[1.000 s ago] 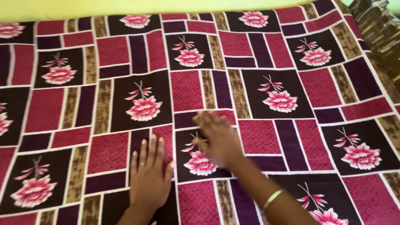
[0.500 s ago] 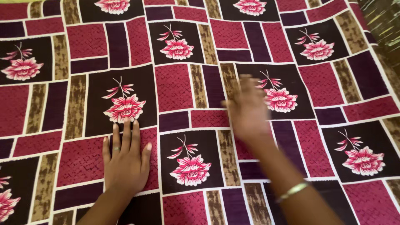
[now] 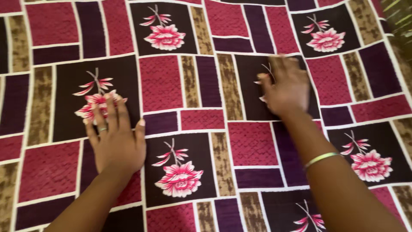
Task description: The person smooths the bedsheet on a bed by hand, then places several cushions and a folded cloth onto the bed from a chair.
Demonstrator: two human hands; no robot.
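Note:
A patterned bedsheet (image 3: pixel 206 120) with maroon, purple and brown blocks and pink flowers on dark squares fills the view. My left hand (image 3: pixel 113 137) lies flat on it, fingers spread, with a ring on one finger, its fingertips over a pink flower. My right hand (image 3: pixel 285 88) presses flat on the sheet farther up and to the right, covering another flower; it is blurred by motion. A thin bangle (image 3: pixel 321 159) sits on my right wrist. Neither hand holds anything.
At the top right corner a dark striped fabric (image 3: pixel 401 17) shows beyond the sheet's edge. The sheet's white-lined pattern runs out of view on the other sides.
Both hands have slid forward over the sheet, the right one also sweeping to the right. The view has moved forward, and the yellow strip at the top is gone.

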